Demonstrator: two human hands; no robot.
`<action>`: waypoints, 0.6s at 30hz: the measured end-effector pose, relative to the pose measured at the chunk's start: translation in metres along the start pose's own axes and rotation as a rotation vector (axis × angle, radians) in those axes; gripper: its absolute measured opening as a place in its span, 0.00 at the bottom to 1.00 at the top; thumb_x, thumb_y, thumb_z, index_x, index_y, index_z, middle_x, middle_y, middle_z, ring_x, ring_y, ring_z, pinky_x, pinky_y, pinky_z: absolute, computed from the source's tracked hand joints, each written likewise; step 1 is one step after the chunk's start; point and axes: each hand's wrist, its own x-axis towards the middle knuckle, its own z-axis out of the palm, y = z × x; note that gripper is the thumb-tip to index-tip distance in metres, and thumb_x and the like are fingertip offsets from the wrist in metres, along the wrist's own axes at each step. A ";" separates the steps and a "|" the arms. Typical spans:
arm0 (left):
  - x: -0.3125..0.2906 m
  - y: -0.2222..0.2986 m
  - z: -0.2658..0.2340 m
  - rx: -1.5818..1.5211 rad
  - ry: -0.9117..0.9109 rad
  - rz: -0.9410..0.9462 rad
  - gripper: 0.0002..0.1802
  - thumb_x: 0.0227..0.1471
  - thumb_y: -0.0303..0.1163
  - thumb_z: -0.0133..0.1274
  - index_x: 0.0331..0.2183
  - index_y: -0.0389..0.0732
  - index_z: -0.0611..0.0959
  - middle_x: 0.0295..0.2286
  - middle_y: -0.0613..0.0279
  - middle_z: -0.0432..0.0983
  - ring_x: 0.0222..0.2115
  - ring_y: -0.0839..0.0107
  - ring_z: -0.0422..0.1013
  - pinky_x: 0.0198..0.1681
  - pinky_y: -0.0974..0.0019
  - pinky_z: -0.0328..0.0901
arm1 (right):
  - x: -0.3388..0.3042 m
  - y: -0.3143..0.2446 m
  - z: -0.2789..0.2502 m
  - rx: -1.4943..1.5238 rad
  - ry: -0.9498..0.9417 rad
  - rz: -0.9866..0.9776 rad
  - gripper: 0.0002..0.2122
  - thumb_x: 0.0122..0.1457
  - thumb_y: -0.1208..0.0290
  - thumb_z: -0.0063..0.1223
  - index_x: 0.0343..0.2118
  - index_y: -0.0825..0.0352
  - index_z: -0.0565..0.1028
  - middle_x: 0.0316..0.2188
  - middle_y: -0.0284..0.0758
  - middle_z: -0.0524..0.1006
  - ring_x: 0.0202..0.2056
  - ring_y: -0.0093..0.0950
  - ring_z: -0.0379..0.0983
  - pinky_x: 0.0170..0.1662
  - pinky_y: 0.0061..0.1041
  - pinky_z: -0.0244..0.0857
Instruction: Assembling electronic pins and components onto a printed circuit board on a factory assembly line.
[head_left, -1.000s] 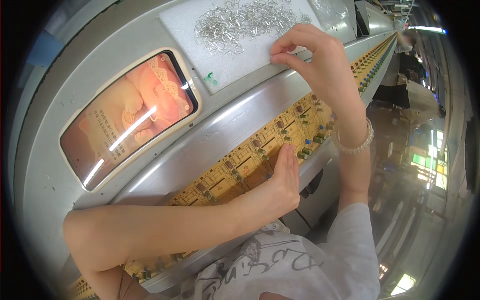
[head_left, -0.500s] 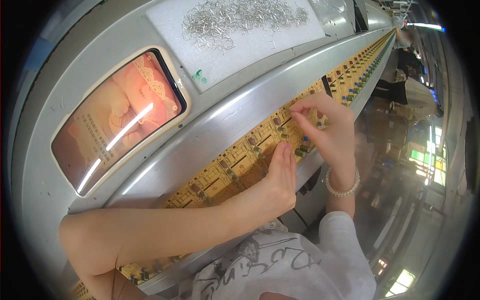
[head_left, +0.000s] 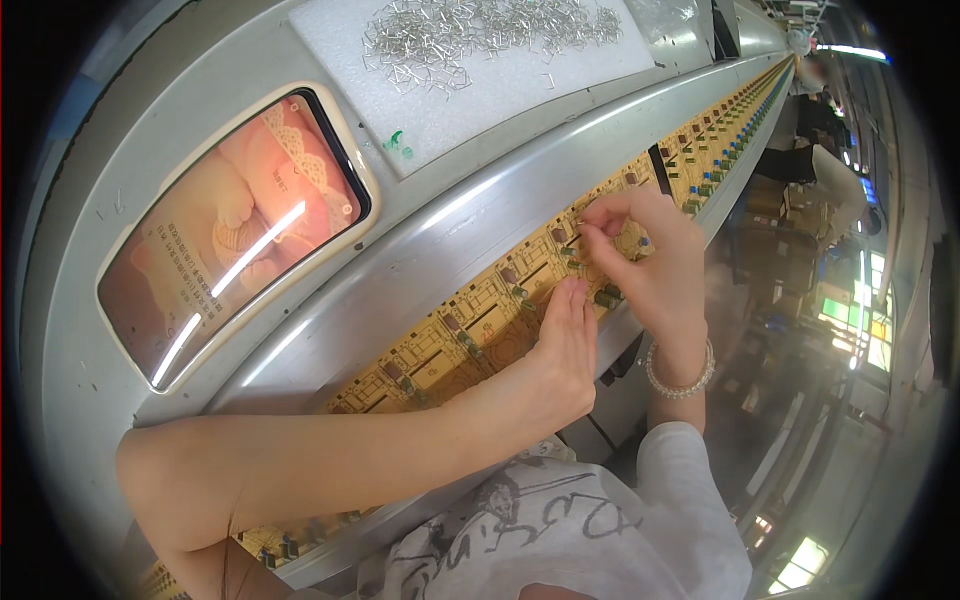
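Note:
A row of tan circuit boards (head_left: pixel 430 366) runs diagonally along a metal rail, carrying brown, green and blue components. Over one board, my right hand (head_left: pixel 655 250) pinches thumb and forefinger together close to its surface; whatever is between the fingertips is too small to make out. My left hand (head_left: pixel 560 350) lies just nearer to me, its fingers pressed together and tips over the board's near side. Whether anything sits inside those fingers is hidden. Small bent metal wire pieces (head_left: pixel 430 45) are heaped on a white foam sheet (head_left: pixel 480 120) beyond the rail.
A phone (head_left: pixel 235 235) in a pale case lies on the grey metal ledge at the left, its screen lit. The smooth metal rail (head_left: pixel 420 235) separates it from the boards. Far right, another person (head_left: pixel 835 185) is near stacked brown boxes (head_left: pixel 780 255).
The boards appear shifted slightly toward the upper right. My right hand has moved a little left, still pinched. My left hand stays nearly in place.

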 end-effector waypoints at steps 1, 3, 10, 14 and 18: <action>0.000 0.000 0.000 -0.004 0.001 -0.001 0.26 0.45 0.34 0.45 0.40 0.21 0.78 0.38 0.33 0.75 0.44 0.47 0.72 0.54 0.48 0.61 | 0.000 0.001 0.000 -0.001 0.020 0.007 0.06 0.44 0.81 0.59 0.28 0.67 0.76 0.22 0.33 0.74 0.26 0.27 0.71 0.33 0.24 0.64; 0.001 0.000 0.001 -0.005 0.001 0.003 0.26 0.45 0.34 0.45 0.40 0.21 0.78 0.38 0.33 0.75 0.44 0.47 0.72 0.54 0.48 0.61 | 0.000 0.002 0.000 -0.021 0.023 0.007 0.07 0.44 0.81 0.59 0.28 0.66 0.76 0.22 0.32 0.74 0.26 0.27 0.71 0.33 0.24 0.63; 0.004 -0.001 0.003 -0.014 -0.008 0.001 0.25 0.46 0.34 0.45 0.40 0.21 0.78 0.39 0.33 0.75 0.44 0.47 0.72 0.54 0.48 0.61 | -0.002 0.009 0.002 -0.115 0.026 -0.092 0.06 0.43 0.79 0.60 0.26 0.64 0.77 0.21 0.29 0.75 0.27 0.26 0.71 0.35 0.25 0.59; 0.006 -0.002 0.001 -0.029 -0.009 0.005 0.25 0.47 0.34 0.45 0.40 0.21 0.78 0.39 0.33 0.75 0.44 0.47 0.72 0.54 0.48 0.61 | -0.006 0.005 0.008 -0.175 0.101 -0.086 0.05 0.44 0.79 0.61 0.25 0.63 0.77 0.21 0.28 0.75 0.27 0.25 0.71 0.34 0.25 0.57; 0.008 -0.001 0.003 -0.045 -0.020 0.012 0.25 0.47 0.35 0.45 0.40 0.22 0.78 0.39 0.33 0.75 0.45 0.47 0.72 0.55 0.48 0.61 | -0.007 0.001 0.012 -0.214 0.141 -0.042 0.05 0.44 0.78 0.60 0.25 0.63 0.77 0.21 0.28 0.75 0.26 0.24 0.71 0.34 0.26 0.54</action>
